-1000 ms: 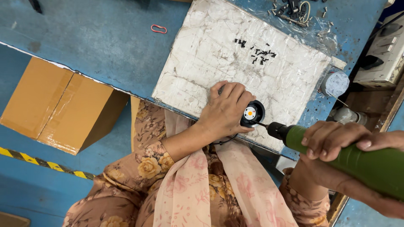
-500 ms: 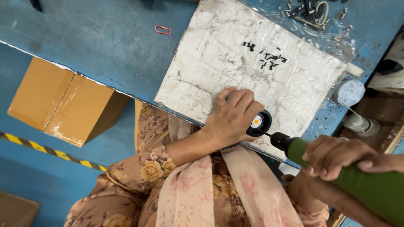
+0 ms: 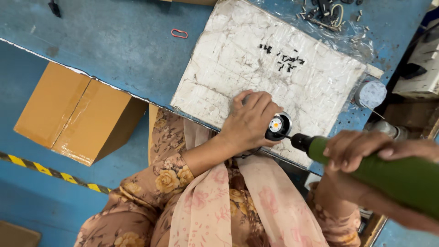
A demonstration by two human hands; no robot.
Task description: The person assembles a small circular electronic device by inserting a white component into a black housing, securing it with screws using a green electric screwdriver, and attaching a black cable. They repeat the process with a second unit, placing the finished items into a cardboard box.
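Left hand (image 3: 250,120) clamped around a small round black part (image 3: 279,126) on the white board (image 3: 274,68), right hand (image 3: 361,151) gripping a green power screwdriver (image 3: 393,176), tip at the part, blue surface (image 3: 114,41)

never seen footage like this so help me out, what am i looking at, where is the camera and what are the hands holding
The camera sits on a person's head and looks straight down, so you see their own arms and flowered sleeves from above.

The left hand presses a small round black part with an orange centre against the edge of a white, crinkled board. The right hand grips a green powered screwdriver, its tip set against that part.

The board lies on a blue worktable. Also there: a red rubber band, a few small dark screws on the board, more small hardware on clear plastic at the top, and a round grey object at the right. A brown cardboard box stands on the floor below.
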